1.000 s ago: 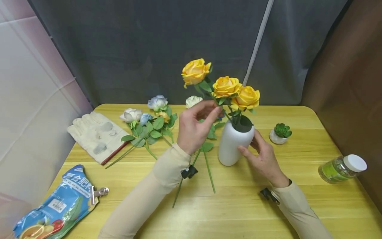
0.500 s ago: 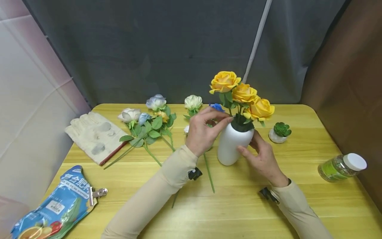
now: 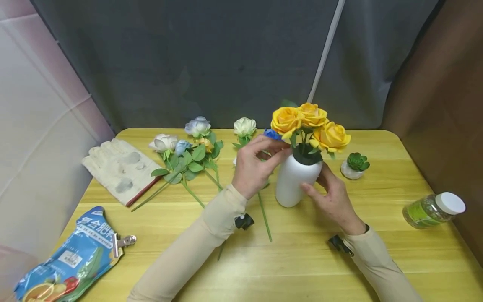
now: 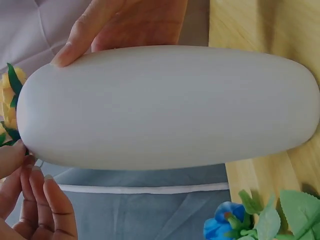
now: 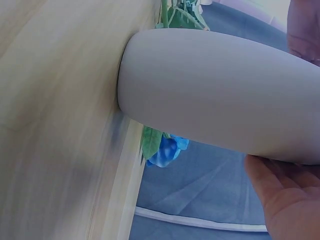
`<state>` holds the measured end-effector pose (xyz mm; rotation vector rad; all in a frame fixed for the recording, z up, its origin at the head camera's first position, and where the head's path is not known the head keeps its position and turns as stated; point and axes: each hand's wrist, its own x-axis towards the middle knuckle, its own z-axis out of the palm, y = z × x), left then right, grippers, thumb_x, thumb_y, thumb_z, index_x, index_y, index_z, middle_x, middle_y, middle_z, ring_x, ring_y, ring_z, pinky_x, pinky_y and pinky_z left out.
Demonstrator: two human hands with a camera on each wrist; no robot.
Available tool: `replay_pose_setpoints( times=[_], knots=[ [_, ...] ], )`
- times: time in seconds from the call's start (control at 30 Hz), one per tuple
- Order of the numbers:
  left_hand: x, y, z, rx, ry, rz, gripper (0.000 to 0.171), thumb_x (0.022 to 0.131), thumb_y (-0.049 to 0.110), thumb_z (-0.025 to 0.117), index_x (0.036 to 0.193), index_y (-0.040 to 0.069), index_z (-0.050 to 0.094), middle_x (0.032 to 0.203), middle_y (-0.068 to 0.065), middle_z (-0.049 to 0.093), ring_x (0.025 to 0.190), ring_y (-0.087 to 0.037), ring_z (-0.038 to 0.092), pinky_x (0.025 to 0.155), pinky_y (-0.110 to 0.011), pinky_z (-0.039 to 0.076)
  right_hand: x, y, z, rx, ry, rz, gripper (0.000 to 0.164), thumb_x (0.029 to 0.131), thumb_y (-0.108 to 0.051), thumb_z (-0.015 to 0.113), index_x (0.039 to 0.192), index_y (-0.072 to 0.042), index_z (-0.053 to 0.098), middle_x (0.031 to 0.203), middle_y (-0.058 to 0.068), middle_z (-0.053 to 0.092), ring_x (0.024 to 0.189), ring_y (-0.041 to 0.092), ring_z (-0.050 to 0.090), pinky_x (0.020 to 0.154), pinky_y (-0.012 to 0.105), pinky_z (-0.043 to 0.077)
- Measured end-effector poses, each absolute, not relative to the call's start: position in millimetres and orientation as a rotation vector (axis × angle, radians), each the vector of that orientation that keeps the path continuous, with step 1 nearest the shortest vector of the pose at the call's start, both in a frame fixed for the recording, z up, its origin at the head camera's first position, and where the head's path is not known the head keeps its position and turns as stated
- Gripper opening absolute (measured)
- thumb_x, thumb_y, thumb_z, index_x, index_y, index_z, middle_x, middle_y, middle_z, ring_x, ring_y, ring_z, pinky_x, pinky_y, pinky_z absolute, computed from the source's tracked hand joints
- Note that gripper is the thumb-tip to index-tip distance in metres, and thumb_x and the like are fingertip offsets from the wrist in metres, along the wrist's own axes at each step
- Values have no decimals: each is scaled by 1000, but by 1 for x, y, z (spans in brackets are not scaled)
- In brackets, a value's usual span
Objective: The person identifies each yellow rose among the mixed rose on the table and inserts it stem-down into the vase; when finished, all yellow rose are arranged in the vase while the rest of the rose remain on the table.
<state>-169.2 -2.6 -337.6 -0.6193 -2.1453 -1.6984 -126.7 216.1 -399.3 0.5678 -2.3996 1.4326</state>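
A white vase (image 3: 296, 182) stands upright on the table, holding three yellow roses; the left one (image 3: 286, 121) leans over the rim. My right hand (image 3: 337, 201) grips the vase from the right, thumb on its front and fingers behind it. At the left of the rim, my left hand (image 3: 256, 165) pinches the left rose low on its stem, its fingertips right at the vase mouth. The left wrist view has the thumb and fingers of the left hand (image 4: 42, 200) beside green leaves. The stems' lower ends are hidden inside the vase (image 5: 215, 90).
White, pale blue and other flowers (image 3: 185, 161) lie at the left, with a pale green rose (image 3: 245, 127) and a blue one (image 3: 272, 134) behind my left hand. Around them are a work glove (image 3: 122, 170), a clipped blue bag (image 3: 71, 260), a potted succulent (image 3: 355, 165) and a white-capped jar (image 3: 432, 210).
The left yellow rose has come right and down toward the vase, its bloom now close beside the others. My left hand has moved right to the rim; the right hand stays on the vase.
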Motion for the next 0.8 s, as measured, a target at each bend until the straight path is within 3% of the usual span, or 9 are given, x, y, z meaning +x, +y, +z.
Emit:
replay_pose_setpoints(
  times=[0.27, 0.5, 0.8],
  knots=[
    [-167, -22, -347, -576, -2156, -1696, 12, 89, 19, 83, 96, 10, 82, 88, -2, 75, 79, -11, 67, 70, -27, 60, -126, 215, -399, 578, -2398, 1435, 61, 95, -1, 69, 150, -1, 45, 142, 22, 58, 123, -5, 56, 100, 9, 47],
    [-168, -83, -368, -425, -2241, -1454, 12, 89, 17, 82, 96, 7, 81, 88, -5, 74, 77, -14, 69, 67, -24, 60, -128, 215, -399, 596, -2376, 1431, 61, 93, 1, 69, 149, 1, 45, 141, 24, 58, 123, -8, 55, 100, 9, 47],
    [-170, -188, -392, -158, -2525, -679, 11, 87, 8, 80, 94, 0, 79, 86, -19, 75, 74, -36, 70, 63, -50, 53, -127, 216, -400, 599, -2356, 1432, 63, 91, 6, 68, 149, 6, 44, 141, 29, 57, 122, -8, 55, 99, 9, 48]
  ],
)
